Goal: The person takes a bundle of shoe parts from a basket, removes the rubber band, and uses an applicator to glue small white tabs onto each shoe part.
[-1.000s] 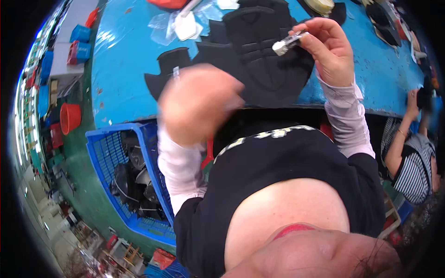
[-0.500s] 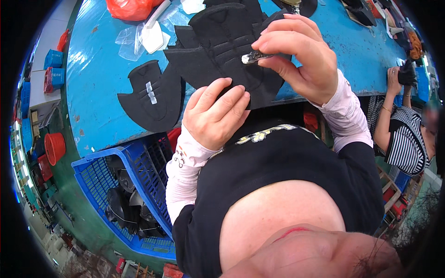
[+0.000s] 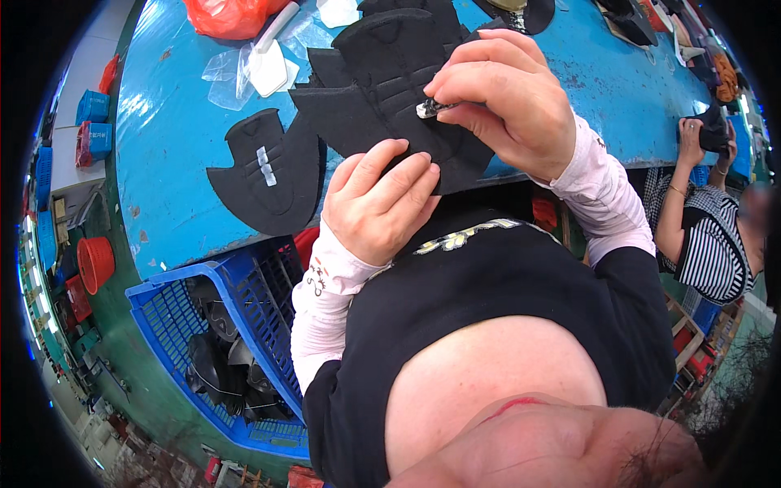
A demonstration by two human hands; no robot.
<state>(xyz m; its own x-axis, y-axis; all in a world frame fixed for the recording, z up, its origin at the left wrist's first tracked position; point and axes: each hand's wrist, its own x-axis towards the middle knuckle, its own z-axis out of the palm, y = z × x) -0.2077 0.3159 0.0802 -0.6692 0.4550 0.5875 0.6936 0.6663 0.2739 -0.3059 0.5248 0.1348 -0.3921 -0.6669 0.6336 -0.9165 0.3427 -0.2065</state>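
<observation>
A black padded cut piece, shaped like a shoe upper, lies on the blue table in front of me with more such pieces beneath it. My left hand holds its near edge, fingers on top and the thumb hidden. Above its right half, my right hand pinches a small dark stub with a whitish end; its exact kind is unclear. That whitish end is close to the black surface; I cannot tell whether they touch. To the left lies another black piece bearing two short whitish strips.
Clear plastic scraps and white pieces lie near a red bag at the far left. A blue crate with dark items stands below the table's left edge. At the right, another person handles something black.
My right hand has moved slightly left and nearer to me, with the whitish-ended stub lower over the black piece. My left hand stays almost still.
</observation>
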